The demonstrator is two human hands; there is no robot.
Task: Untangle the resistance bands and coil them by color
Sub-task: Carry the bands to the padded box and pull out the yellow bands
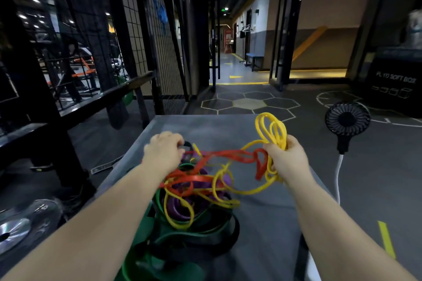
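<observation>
A tangled heap of resistance bands [194, 203] lies on a grey padded box top [262, 219]: yellow, red, purple, green and black bands knotted together. My right hand [285, 159] grips a bunch of yellow band loops [271, 128] that stick up above the fist, with a red loop [261, 162] hanging beside it. A red band [223, 155] stretches across from the heap toward that hand. My left hand [164, 150] is curled over the far left of the heap and grips a black band [187, 144]. Wide green bands [201, 232] lie at the heap's near side.
A small black fan [347, 121] with a white cable stands on the floor to the right. A black metal rack and mesh fence [137, 52] run along the left. Weight plates [25, 223] lie on the floor at lower left. A black plyo box [395, 82] stands at far right.
</observation>
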